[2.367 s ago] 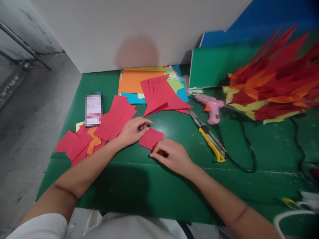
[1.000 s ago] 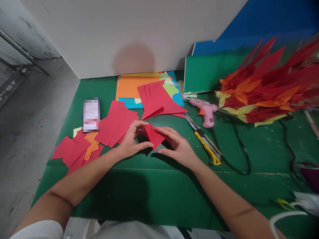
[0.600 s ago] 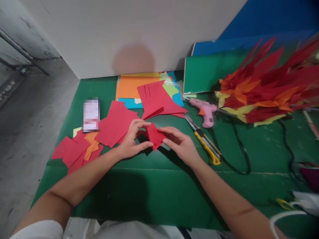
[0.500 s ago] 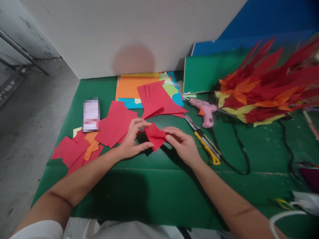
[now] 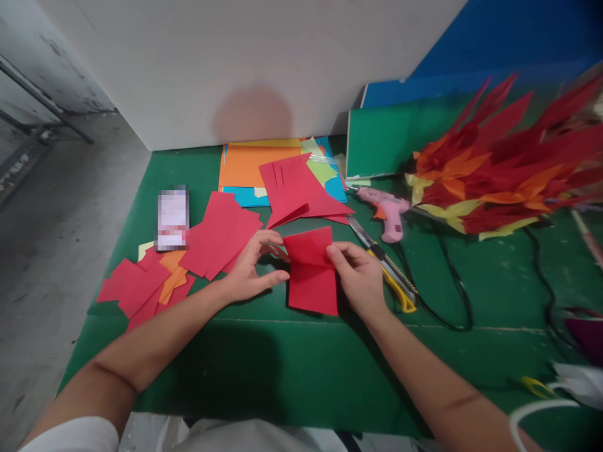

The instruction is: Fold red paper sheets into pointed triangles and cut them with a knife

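A rectangle of red paper, creased across its middle, is held above the green table. My right hand pinches its right edge, thumb on the front and fingers behind. At the other side, my left hand has thumb and fingers spread apart beside the left edge; whether the fingertips touch the paper is hard to see. Red paper pieces lie just beyond my left hand. A yellow box cutter with its blade out lies right beside my right hand.
A pink glue gun with a black cord sits behind the cutter. Coloured sheets and cut red paper lie at the back. On the right stands a red, orange and yellow paper flame shape. A phone lies left.
The red paper was bunched and folded small between both hands; now it is opened out into a creased rectangle. The left thumb and fingers have come away to its edge.
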`<control>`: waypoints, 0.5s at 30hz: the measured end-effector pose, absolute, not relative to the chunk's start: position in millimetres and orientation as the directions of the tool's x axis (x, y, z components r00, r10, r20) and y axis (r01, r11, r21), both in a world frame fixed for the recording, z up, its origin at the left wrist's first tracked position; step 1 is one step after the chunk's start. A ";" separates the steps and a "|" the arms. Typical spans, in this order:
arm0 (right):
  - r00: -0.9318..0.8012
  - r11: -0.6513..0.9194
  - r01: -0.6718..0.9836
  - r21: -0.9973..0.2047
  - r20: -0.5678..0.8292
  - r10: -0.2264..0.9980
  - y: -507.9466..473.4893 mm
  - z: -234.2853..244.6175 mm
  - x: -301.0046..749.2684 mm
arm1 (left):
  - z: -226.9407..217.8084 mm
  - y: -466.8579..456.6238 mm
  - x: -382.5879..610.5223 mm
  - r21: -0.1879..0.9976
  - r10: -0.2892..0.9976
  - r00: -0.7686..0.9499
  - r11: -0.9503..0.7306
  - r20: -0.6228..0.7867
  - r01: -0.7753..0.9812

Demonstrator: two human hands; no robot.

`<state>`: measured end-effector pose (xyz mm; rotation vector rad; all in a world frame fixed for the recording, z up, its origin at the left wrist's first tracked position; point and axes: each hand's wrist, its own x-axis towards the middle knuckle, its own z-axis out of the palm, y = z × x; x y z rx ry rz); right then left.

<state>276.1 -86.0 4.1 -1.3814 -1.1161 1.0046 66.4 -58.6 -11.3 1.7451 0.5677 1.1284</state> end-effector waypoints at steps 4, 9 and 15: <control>0.129 -0.060 0.037 -0.998 -0.055 0.990 -85.3 2.5 275.0 | -13.9 -59.0 68.0 0.868 0.756 0.451 -0.486 0.474 -0.097; 0.087 -0.082 -0.030 -0.996 -0.084 0.993 -85.9 2.0 275.1 | -13.9 -60.0 66.7 0.719 0.665 0.554 -0.676 0.500 0.162; -0.005 -0.110 -0.076 -0.991 -0.110 0.994 -87.0 2.6 274.6 | -14.7 -67.2 66.6 0.191 0.407 0.643 -0.905 0.648 0.380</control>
